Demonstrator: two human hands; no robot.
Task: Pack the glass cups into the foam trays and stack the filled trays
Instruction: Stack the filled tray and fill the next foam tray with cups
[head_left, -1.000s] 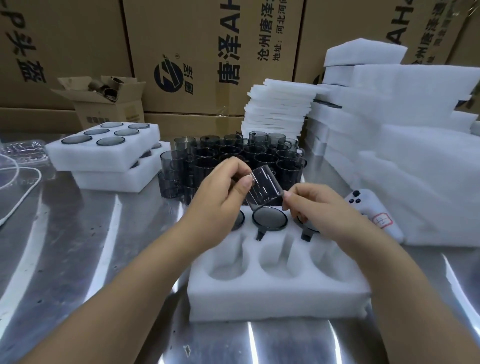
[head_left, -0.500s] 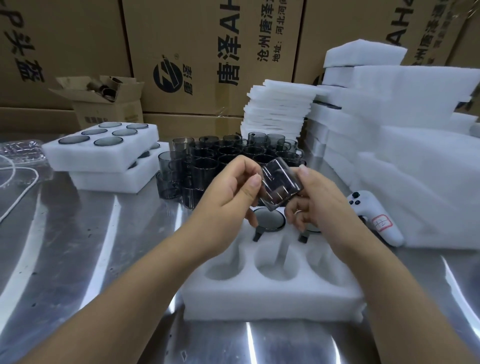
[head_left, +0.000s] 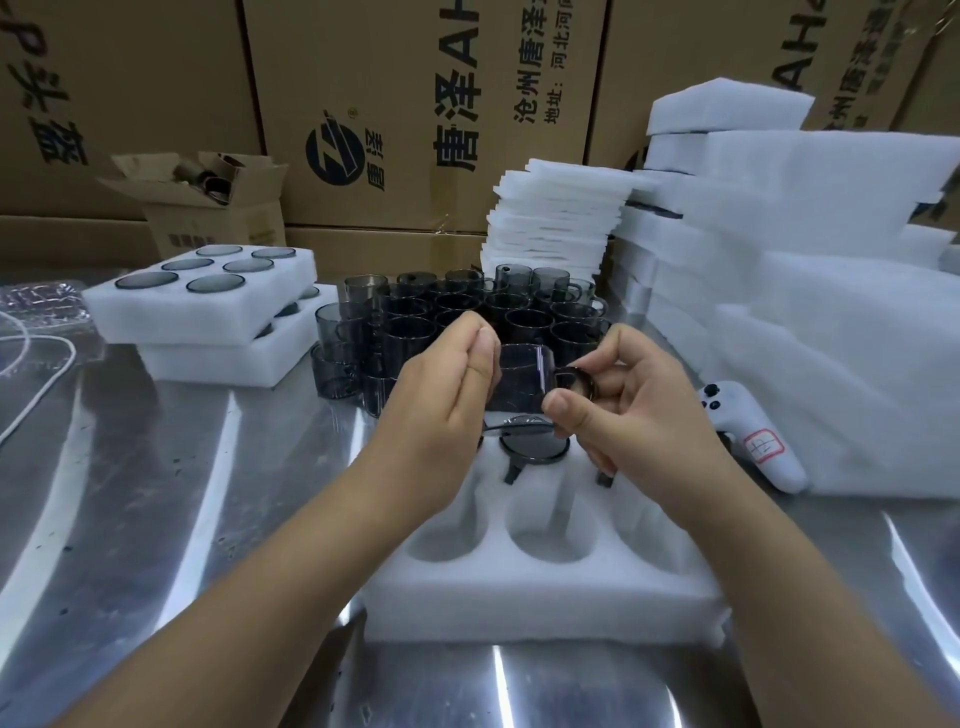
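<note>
**Item.** The cup (head_left: 522, 379) is smoky, thin-walled glass. It lies on its side in the air between both hands, just above the far row of the foam tray (head_left: 545, 597).

**Hold.** The left hand (head_left: 441, 400) grips one end with curled fingers (head_left: 483, 348). The right hand (head_left: 628, 415) pinches the other end, its fingers (head_left: 563, 410) closed at the handle side. Neither hand is free.

**Handling.** The glass is judged light, rigid, smooth and breakable, and a slip onto the counter (head_left: 182, 493) would likely chip it. The body wall gives the surest hold, with fingers spread round it. The handle is a slim loop, best used only to steer the cup into its slot. The foam is soft, so a gentle push should seat it.

**Surroundings.**
- Directly below the fingers, a seated cup (head_left: 532, 449) shows in the far row.
- The near pockets that show are empty.
- Beyond the fingers stand the loose cups (head_left: 467, 306).
- Further left are two filled trays (head_left: 208, 306), stacked.
- To the right lies a white controller (head_left: 748, 431).
</note>
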